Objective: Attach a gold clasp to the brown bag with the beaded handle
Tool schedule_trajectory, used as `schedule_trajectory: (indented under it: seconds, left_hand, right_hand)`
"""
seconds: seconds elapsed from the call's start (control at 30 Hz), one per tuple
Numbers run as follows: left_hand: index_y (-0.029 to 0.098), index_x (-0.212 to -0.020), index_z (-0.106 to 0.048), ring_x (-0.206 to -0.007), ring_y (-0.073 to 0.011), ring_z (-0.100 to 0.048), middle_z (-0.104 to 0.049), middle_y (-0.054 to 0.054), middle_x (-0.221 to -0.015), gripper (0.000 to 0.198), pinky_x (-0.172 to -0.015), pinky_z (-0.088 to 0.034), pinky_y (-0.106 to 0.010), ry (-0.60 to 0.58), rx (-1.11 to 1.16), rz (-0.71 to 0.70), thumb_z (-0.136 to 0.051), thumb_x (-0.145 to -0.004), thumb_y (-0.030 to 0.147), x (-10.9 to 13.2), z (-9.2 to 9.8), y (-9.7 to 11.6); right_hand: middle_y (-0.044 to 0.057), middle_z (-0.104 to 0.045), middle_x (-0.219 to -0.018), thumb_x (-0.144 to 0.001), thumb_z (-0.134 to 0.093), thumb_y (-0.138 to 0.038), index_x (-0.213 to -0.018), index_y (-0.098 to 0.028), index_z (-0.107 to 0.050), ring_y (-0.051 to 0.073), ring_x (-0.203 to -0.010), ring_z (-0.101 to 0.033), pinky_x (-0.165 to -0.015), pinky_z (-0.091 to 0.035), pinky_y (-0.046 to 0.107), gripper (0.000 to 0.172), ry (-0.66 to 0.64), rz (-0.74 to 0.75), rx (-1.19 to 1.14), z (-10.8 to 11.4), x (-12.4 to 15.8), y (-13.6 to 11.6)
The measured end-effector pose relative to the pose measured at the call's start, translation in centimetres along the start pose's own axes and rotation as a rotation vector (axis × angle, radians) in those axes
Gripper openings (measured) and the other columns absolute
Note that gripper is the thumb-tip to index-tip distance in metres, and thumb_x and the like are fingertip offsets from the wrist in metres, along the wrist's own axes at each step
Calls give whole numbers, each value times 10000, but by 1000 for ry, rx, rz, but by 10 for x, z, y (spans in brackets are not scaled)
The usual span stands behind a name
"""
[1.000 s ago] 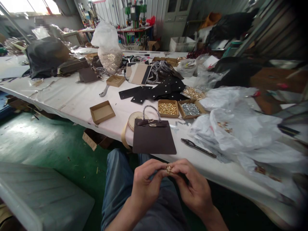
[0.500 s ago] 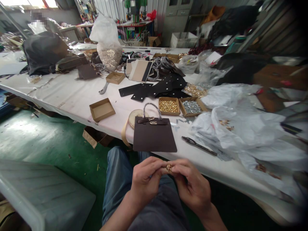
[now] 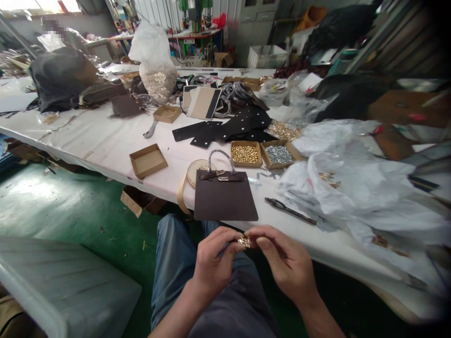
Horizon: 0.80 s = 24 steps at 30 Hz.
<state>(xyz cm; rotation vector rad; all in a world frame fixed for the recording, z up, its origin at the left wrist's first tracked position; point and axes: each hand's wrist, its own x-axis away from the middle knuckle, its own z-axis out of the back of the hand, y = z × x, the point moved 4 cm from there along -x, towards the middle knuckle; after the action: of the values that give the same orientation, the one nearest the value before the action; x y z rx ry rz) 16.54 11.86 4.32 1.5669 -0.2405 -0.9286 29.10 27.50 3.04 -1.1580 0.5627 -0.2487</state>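
Over my lap, just in front of the table edge, my left hand (image 3: 217, 256) is closed, pinching a small gold-coloured metal fitting (image 3: 244, 241) between thumb and fingertips. My right hand (image 3: 287, 260) meets the same fitting from the other side. Its bent fingers are at the fitting's top edge, with the thumb a little apart. The fitting's exact kind is too small to make out. Beyond my hands a dark brown bag panel (image 3: 225, 199) lies flat at the table edge. It carries a wrapped handle (image 3: 221, 152) and two straps with gold-coloured metal plates.
Cardboard trays hold gold-coloured pieces (image 3: 244, 153) and silver washers (image 3: 279, 154). An empty tray (image 3: 148, 160) sits at left. A dark hand tool (image 3: 291, 210) lies right of the panel, near white plastic bags (image 3: 345, 178). A grey bin (image 3: 70, 277) stands at lower left.
The gold-coloured fitting has turned and shows more between my fingers. My right thumb has moved away from it, and my right hand has shifted slightly right.
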Motion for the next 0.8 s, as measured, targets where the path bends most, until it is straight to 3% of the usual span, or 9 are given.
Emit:
schedule_trajectory:
  seconds: [0.1, 0.37, 0.57, 0.8]
  left_hand:
    - [194, -1186, -817, -999, -175, -760, -795, -58, -1103, 149, -923, -599, -259, -15, 9, 5, -729, -1130, 88, 2, -4, -1]
    - [202, -1150, -810, -981, -171, -745, -779, -47, -1081, 148, -910, -588, -263, -27, -10, 35, -710, -1138, 94, 4, -8, 3]
    - [230, -1182, -838, -1008, -186, -763, -794, -42, -1104, 164, -923, -602, -293, 0, -26, 68, -718, -1149, 122, 7, -6, 3]
    - [227, -1152, -839, -982, -177, -758, -787, -37, -1079, 155, -907, -605, -284, -39, -6, 54, -731, -1139, 117, 5, -11, 4]
  right_hand:
    - [12, -806, -1120, -1201, -706, -246, -1181, -287, -813, 200, -1015, -784, -920, -615, 268, 116, -53, 77, 88, 1, -9, -11]
    - [11, -760, -1002, -1215, -642, -203, -1099, -255, -764, 182, -891, -740, -819, -579, 282, 176, -21, 100, 87, -6, -11, -16]
    - [53, -809, -1196, -1188, -728, -271, -1381, -269, -786, 228, -1042, -796, -922, -655, 298, 202, -63, 179, 58, 3, -3, -10]
    - [56, -817, -1202, -1141, -745, -120, -1334, -249, -786, 220, -1081, -805, -981, -669, 296, 235, 9, 272, 150, 9, 8, -14]
